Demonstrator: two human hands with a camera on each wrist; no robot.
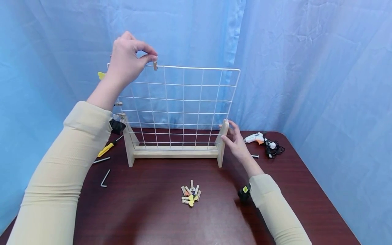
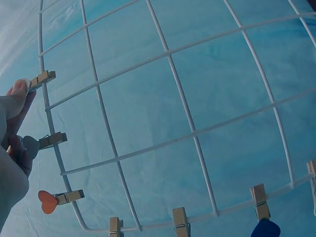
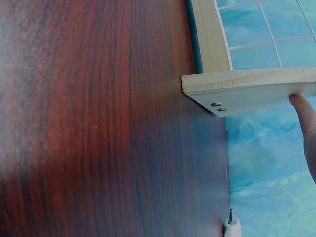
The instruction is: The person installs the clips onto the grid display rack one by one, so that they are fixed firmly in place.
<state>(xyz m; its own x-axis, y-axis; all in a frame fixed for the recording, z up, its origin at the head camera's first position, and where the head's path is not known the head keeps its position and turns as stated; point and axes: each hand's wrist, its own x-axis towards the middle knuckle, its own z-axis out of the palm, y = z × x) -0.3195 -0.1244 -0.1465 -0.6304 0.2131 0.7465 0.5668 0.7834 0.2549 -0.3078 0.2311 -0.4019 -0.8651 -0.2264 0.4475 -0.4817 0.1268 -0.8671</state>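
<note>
My left hand (image 1: 124, 61) pinches a small wooden clothespin (image 1: 155, 66) between thumb and fingertips at the top wire of a white wire grid (image 1: 183, 85). In the left wrist view that clothespin (image 2: 43, 78) straddles the edge wire. Below it there, one clothespin with a grey heart (image 2: 31, 147) and another with an orange heart (image 2: 48, 202) grip the same wire. Several more line the adjoining side, one with a dark blue heart (image 2: 266, 228). My right hand (image 1: 237, 143) holds the right upright (image 1: 224, 136) of the wooden stand, thumb in front, a fingertip on its outer face.
Loose clothespins with hearts (image 1: 190, 197) lie piled on the dark red table (image 1: 147, 211). At left are a yellow-handled screwdriver (image 1: 105, 149) and an L-shaped hex key (image 1: 105, 178). A white glue gun (image 1: 255, 137) with a black cord (image 1: 275, 149) lies at back right.
</note>
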